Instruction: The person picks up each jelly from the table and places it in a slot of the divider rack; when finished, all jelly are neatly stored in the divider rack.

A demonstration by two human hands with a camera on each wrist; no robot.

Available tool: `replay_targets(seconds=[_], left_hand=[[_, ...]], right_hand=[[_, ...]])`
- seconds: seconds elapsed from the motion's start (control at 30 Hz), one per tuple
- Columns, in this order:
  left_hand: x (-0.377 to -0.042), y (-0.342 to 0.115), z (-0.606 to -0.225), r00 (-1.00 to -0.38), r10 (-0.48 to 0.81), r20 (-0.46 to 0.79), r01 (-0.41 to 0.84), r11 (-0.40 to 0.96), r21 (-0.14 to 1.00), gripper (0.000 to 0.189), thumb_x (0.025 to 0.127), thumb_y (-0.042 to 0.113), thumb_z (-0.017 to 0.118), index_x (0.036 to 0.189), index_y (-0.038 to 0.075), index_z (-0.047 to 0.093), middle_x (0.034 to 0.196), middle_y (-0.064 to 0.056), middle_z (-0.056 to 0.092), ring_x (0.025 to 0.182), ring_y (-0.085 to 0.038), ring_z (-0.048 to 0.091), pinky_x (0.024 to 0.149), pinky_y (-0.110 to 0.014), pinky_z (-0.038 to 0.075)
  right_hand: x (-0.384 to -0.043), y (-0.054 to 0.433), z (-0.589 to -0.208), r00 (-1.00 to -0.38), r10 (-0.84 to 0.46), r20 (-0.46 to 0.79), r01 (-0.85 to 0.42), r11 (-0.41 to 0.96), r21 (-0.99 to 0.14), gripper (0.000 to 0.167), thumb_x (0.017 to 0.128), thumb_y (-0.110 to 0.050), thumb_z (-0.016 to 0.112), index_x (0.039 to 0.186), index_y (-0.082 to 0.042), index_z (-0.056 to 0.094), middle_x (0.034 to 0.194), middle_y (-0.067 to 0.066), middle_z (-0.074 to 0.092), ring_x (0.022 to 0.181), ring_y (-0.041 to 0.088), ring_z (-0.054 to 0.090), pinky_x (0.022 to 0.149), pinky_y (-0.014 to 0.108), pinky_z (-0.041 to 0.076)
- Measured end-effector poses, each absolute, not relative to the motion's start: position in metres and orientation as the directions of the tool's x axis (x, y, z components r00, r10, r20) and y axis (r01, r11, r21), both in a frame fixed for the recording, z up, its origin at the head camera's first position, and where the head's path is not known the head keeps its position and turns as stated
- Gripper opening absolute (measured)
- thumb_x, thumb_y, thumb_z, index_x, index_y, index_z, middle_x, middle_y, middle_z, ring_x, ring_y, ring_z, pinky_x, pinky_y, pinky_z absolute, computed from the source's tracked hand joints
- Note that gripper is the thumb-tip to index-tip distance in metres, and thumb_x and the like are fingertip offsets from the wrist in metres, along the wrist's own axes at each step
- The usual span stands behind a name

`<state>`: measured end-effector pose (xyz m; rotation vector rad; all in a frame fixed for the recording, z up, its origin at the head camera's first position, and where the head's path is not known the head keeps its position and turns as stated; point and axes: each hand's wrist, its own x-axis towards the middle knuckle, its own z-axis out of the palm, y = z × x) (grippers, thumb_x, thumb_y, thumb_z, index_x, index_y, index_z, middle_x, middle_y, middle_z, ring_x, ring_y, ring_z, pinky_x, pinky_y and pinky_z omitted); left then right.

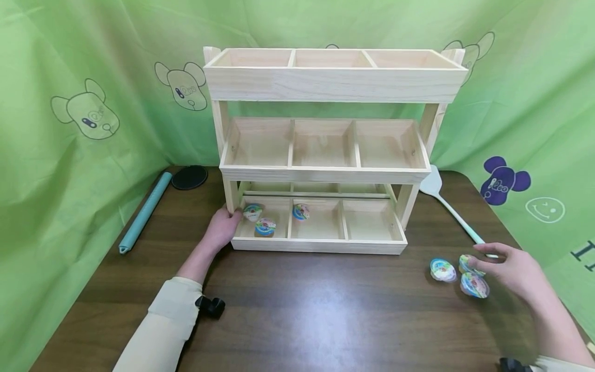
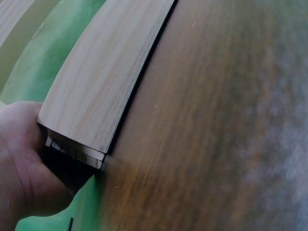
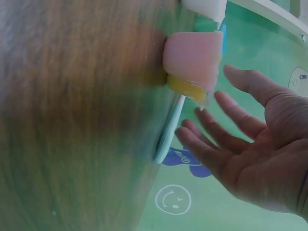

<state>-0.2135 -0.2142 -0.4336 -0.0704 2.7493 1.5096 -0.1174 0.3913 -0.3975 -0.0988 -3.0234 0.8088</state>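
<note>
A three-tier wooden rack (image 1: 321, 85) stands at the back of the table, each tier split into three compartments. My left hand (image 1: 223, 226) grips the left end of its bottom tray (image 1: 321, 246); the left wrist view has the thumb at the tray's corner and the other fingers hidden. Two jelly cups (image 1: 265, 227) lie in the bottom-left compartment, and another jelly cup (image 1: 300, 211) in the bottom-middle one. At the right, my right hand (image 1: 516, 268) reaches over three jelly cups (image 1: 474, 285), fingers spread beside a yellow cup (image 3: 185, 88) and a pink cup (image 3: 192, 57).
A pale blue spatula (image 1: 453, 209) lies right of the rack, its handle end by my right hand. To the left are a rolled blue tube (image 1: 145, 213) and a black round disc (image 1: 189, 177). Green printed cloth (image 1: 153, 31) hangs behind and at both sides.
</note>
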Motion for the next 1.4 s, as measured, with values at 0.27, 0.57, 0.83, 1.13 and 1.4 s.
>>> replay_targets(seconds=[0.27, 0.57, 0.83, 1.13, 1.4], left_hand=[[-0.212, -0.214, -0.435, -0.999, -0.034, -0.032, -0.045, 0.53, 0.847, 0.054, 0.105, 0.024, 0.041, 0.145, -0.012, 0.039, 0.128, -0.033, 0.058, 0.111, -0.036, 0.059, 0.096, -0.051, 0.048], [-0.211, -0.215, -0.436, -0.999, -0.03, -0.03, -0.041, 0.523, 0.851, 0.053, 0.105, 0.022, 0.041, 0.146, -0.011, 0.038, 0.13, -0.033, 0.057, 0.112, -0.036, 0.058, 0.097, -0.051, 0.047], [-0.211, -0.216, -0.433, -1.0, -0.024, -0.016, -0.026, 0.523, 0.852, 0.052, 0.105, 0.022, 0.042, 0.145, -0.011, 0.039, 0.132, -0.033, 0.056, 0.114, -0.036, 0.057, 0.1, -0.051, 0.045], [-0.211, -0.215, -0.433, -1.0, -0.019, -0.024, -0.031, 0.515, 0.856, 0.053, 0.105, 0.023, 0.042, 0.145, -0.011, 0.039, 0.128, -0.032, 0.057, 0.11, -0.036, 0.058, 0.096, -0.05, 0.047], [-0.212, -0.215, -0.432, -0.999, -0.011, -0.034, -0.035, 0.512, 0.858, 0.054, 0.105, 0.023, 0.04, 0.147, -0.011, 0.036, 0.132, -0.033, 0.055, 0.114, -0.037, 0.058, 0.099, -0.051, 0.046]], right_hand=[[-0.121, 0.392, -0.399, -0.993, 0.05, -0.109, 0.1, 0.847, -0.522, 0.062, 0.092, -0.034, 0.075, 0.128, 0.013, 0.057, 0.111, 0.034, 0.067, 0.107, 0.051, 0.054, 0.075, 0.04, 0.039], [-0.126, 0.388, -0.402, -0.996, 0.038, -0.083, 0.076, 0.845, -0.529, 0.059, 0.09, -0.035, 0.077, 0.123, 0.012, 0.063, 0.103, 0.028, 0.07, 0.084, 0.015, 0.059, 0.065, 0.027, 0.043], [-0.133, 0.384, -0.407, -0.999, 0.033, -0.043, 0.051, 0.82, -0.571, 0.055, 0.091, -0.031, 0.077, 0.123, 0.011, 0.063, 0.1, 0.024, 0.072, 0.077, 0.004, 0.057, 0.063, 0.023, 0.044], [-0.134, 0.386, -0.409, -0.999, 0.031, -0.032, 0.044, 0.796, -0.603, 0.056, 0.092, -0.032, 0.076, 0.126, 0.01, 0.062, 0.107, 0.026, 0.07, 0.079, -0.009, 0.051, 0.065, 0.018, 0.043], [-0.131, 0.384, -0.411, -1.0, 0.006, -0.03, 0.023, 0.777, -0.629, 0.06, 0.085, -0.025, 0.083, 0.126, 0.012, 0.061, 0.113, 0.035, 0.066, 0.081, -0.014, 0.051, 0.064, 0.017, 0.046]])
